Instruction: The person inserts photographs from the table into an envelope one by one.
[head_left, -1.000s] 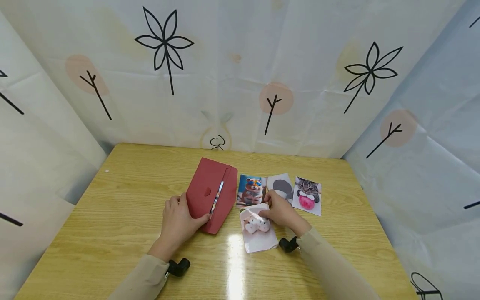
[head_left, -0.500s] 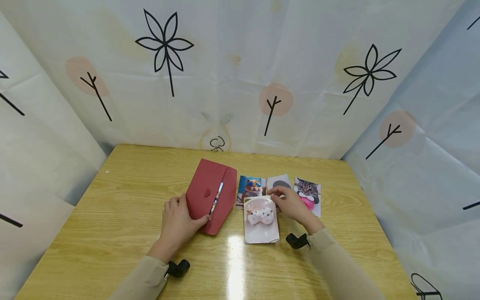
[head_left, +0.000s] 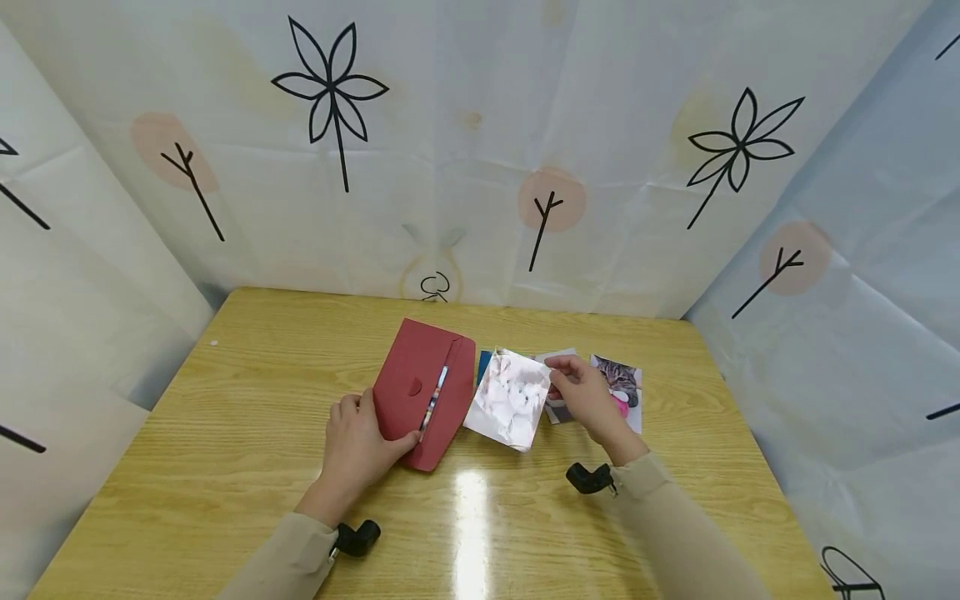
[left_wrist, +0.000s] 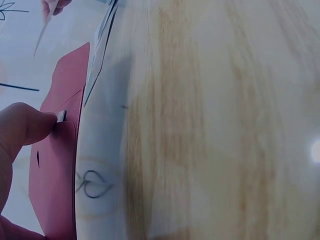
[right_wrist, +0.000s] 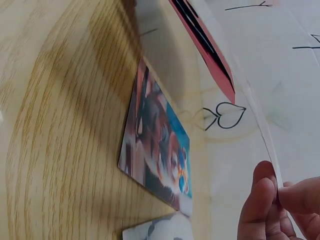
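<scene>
In the head view my left hand grips the red envelope by its near left side. Its thumb presses at the pocket's slit, where a strip of colourful card edges shows; the left wrist view has that thumb on the envelope. My right hand pinches a white picture card by its right edge, thumb against fingers. The card is tilted and raised off the table, its picture washed out by glare. Edge-on, the same card appears in the right wrist view above the right hand.
Behind the held card lies a hamster-in-sunglasses card, mostly covered in the head view. Right of it are a grey-and-white card and a cat card, partly behind my right hand. Patterned white cloth walls the wooden table.
My right hand has picked the white card up from the front of the group, raised it and tilted it toward the envelope. My left hand has kept its place on the envelope.
</scene>
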